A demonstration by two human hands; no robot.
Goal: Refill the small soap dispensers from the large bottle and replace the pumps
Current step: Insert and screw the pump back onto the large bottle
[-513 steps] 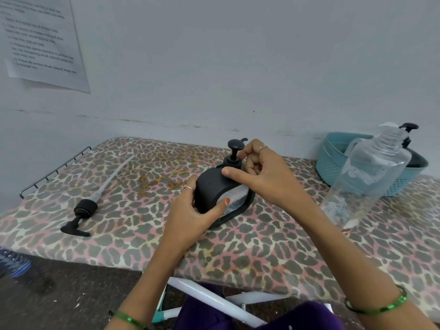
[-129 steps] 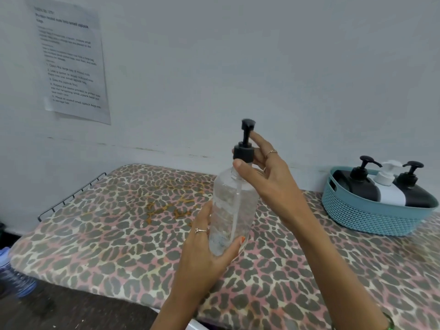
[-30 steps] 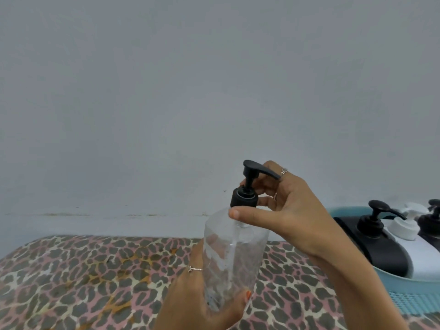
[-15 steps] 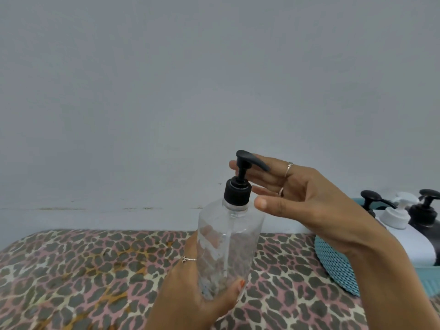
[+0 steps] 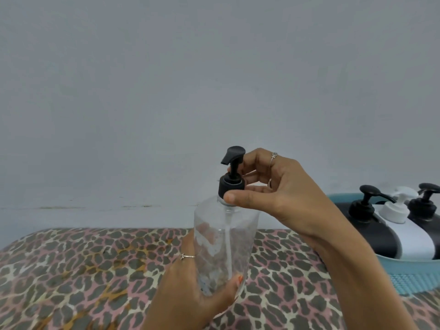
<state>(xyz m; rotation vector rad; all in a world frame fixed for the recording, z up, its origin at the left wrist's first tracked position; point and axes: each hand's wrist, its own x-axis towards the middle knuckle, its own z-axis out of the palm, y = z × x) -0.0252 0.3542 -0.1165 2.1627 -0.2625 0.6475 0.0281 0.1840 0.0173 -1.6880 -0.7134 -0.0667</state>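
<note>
The large clear bottle (image 5: 223, 236) stands upright above the leopard-print table (image 5: 83, 270), nearly empty, its dip tube visible inside. My left hand (image 5: 190, 294) grips its lower body. A black pump (image 5: 232, 177) sits on its neck, spout pointing left. My right hand (image 5: 273, 186) pinches the pump's collar between thumb and fingers. Three small dispensers lie in a teal basket (image 5: 409, 279) at the right: a black dispenser (image 5: 371, 229), a white dispenser (image 5: 409, 236) and a second black dispenser (image 5: 426, 208), all with pumps on.
A plain grey wall (image 5: 214, 91) rises directly behind the table. The basket sits at the table's right side, cut off by the frame edge.
My right hand has closed back onto the pump collar after opening half a second ago. The pump's spout has turned from pointing right to pointing left. The view has shifted slightly.
</note>
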